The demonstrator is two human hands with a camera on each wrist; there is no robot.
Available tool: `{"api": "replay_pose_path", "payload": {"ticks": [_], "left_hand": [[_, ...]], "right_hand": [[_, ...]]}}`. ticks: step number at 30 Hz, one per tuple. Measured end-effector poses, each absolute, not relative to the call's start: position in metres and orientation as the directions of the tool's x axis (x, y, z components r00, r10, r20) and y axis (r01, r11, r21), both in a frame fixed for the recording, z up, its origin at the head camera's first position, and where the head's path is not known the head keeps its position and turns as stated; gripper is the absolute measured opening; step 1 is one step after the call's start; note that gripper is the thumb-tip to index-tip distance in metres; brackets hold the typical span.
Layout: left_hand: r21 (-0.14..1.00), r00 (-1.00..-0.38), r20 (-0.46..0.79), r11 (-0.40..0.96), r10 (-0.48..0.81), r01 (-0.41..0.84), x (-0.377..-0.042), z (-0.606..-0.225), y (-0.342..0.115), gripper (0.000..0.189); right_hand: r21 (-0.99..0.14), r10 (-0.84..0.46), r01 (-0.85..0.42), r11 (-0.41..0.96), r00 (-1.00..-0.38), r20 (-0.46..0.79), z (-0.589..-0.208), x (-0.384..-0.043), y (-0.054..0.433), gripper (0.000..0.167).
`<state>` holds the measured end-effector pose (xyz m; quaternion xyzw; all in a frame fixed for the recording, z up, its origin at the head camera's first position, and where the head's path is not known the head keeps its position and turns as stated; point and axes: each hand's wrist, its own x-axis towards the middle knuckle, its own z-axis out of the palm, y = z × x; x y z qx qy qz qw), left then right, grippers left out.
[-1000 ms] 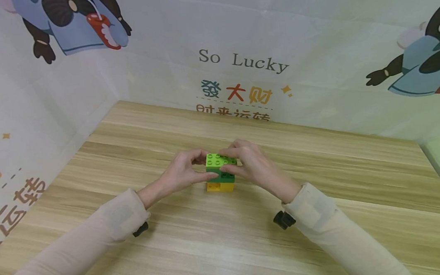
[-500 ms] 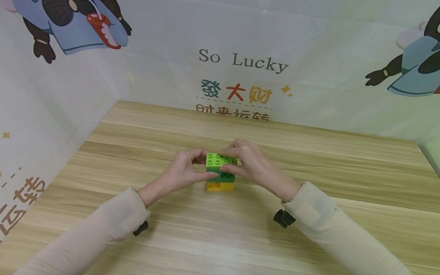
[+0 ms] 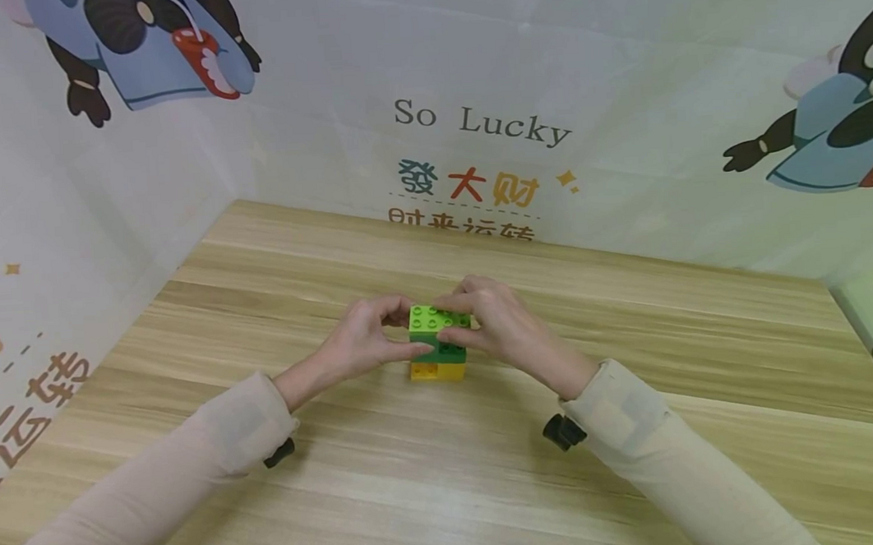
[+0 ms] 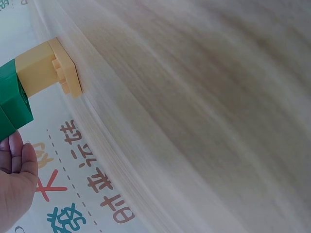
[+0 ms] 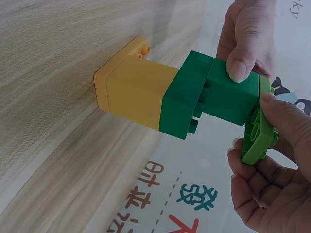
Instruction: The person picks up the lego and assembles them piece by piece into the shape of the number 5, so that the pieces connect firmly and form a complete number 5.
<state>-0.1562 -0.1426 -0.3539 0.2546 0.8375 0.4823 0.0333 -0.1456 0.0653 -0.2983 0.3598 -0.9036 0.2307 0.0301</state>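
Observation:
Between the hands stands an upright stack of toy building bricks. From the bottom it has a thin yellow plate (image 5: 103, 90), a yellow block (image 5: 141, 92), a dark green brick (image 5: 183, 97), a second dark green block (image 5: 223, 99) and a light green studded plate (image 3: 422, 316) on top. My left hand (image 3: 366, 334) grips the upper dark green block, its thumb pressed on the near side. On the right, my right hand (image 3: 504, 318) pinches the light green plate between thumb and fingers. In the left wrist view the left hand's fingers (image 4: 29, 158) show beside the green brick.
The stack stands on a wood-grain table (image 3: 388, 473). White printed cloth (image 3: 310, 114) with cartoon figures and lettering rises behind and at both sides. A black object (image 3: 563, 432) is attached at the right cuff, another (image 3: 279, 454) at the left.

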Motion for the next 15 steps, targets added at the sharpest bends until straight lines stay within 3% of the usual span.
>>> {"api": "replay_pose_path", "payload": {"ticks": [15], "left_hand": [[0.811,-0.867,0.186,0.425,0.463,0.401,-0.1566,-0.3517,-0.1420,0.035]], "right_hand": [[-0.394,-0.649,-0.670,0.630,-0.732,0.206,-0.2964,-0.1466,0.0665,0.035]]}}
